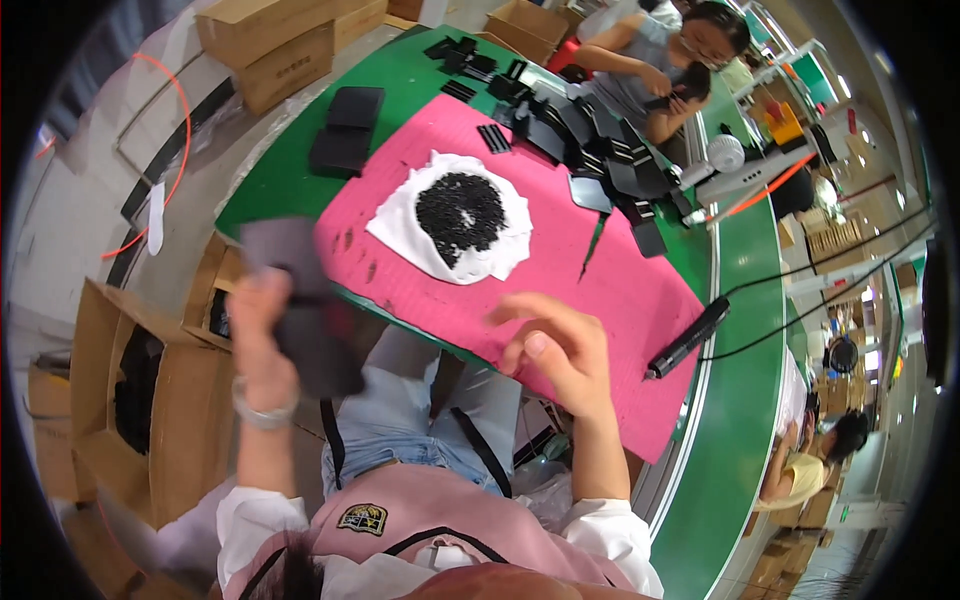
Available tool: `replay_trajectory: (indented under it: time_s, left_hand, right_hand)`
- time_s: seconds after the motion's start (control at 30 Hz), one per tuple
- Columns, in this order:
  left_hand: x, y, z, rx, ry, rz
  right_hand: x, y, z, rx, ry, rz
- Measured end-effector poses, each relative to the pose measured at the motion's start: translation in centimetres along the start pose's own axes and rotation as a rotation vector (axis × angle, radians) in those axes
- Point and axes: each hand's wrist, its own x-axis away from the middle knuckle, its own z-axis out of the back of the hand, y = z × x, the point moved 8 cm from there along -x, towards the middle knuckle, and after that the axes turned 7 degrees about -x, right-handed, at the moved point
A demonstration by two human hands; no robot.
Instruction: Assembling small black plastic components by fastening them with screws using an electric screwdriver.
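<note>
- Although dark printed characters run along the side of a cardboard box [290, 70] at the upper left, they are too small and bent to make out.
- A dark crest-shaped patch [363, 518] with a yellow emblem sits on the wearer's pink vest [420, 505].
- The left hand [262, 325], blurred, is closed on a black two-panel piece [318, 350], its thumb across the near face; the fingers behind are hidden.
- That piece is held up at the left edge of the pink mat [600, 310], above the table's near edge.
- The right hand [562, 350] is half open, fingers curled and apart, over the mat's near side; whether it touches the mat I cannot tell.
- Small black parts [460, 215] lie heaped on a white cloth [400, 210] on the mat.
- A black pen-shaped tool [690, 338] with a cable lies at the mat's right edge.
</note>
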Motion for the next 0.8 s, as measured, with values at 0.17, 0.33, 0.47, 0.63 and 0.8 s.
replay_trajectory:
  time_s: [0.17,0.33,0.47,0.63,0.8]
  left_hand:
    - [-16.9,-3.3,25.1,0.09,0.185,-0.085]
    - [-23.4,-7.0,50.5,0.367,0.493,0.021]
    - [-21.7,-9.6,48.9,0.135,0.518,0.13]
    - [-21.8,-12.1,44.1,0.076,0.448,0.194]
    - [-22.0,-11.5,33.1,0.073,0.291,0.155]
  right_hand:
    - [1.1,2.6,2.9,0.209,0.076,-0.143]
    - [0.3,3.3,1.5,0.395,0.02,-0.09]
    - [-1.6,2.5,3.5,0.677,0.117,0.044]
    - [-9.2,1.3,12.1,1.03,0.499,0.373]
    - [-15.1,5.5,22.2,1.585,0.809,0.12]
